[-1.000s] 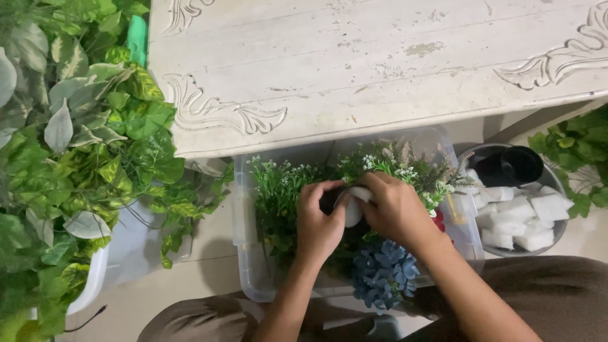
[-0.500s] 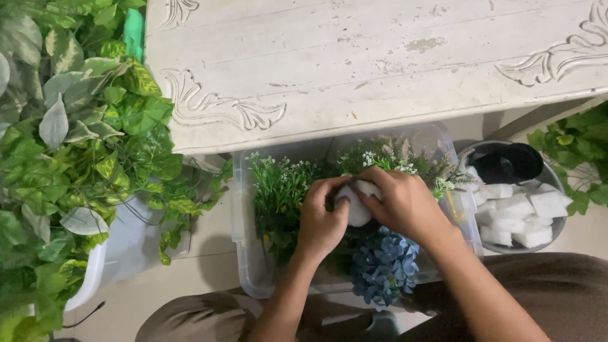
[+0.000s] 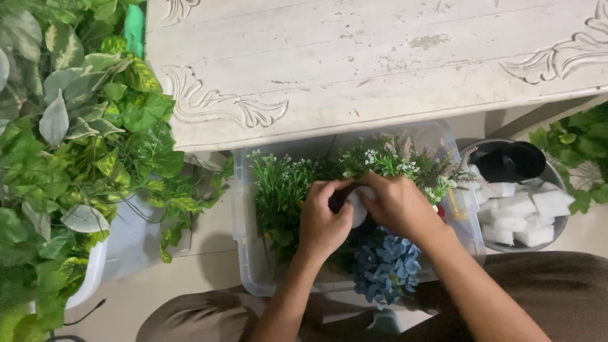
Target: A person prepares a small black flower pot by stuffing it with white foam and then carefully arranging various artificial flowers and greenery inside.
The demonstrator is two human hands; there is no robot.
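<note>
Below the worn white carved table (image 3: pixel 380 57), my left hand (image 3: pixel 323 221) and right hand (image 3: pixel 399 206) both clasp a small white round object (image 3: pixel 358 206) over the clear plastic bin (image 3: pixel 244 209) of artificial green sprigs (image 3: pixel 282 190) and blue hydrangea (image 3: pixel 386 266).

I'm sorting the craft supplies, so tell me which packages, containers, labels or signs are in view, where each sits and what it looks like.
Clear plastic bin: on the floor below the table edge, rectangular, holding green sprigs and blue flowers; both hands reach into it.
Round grey bucket: right of the bin, holding white foam blocks and a black round object.
White planter: at left, under the leafy plant, only partly seen.
No labels, signs or screens visible.
</note>
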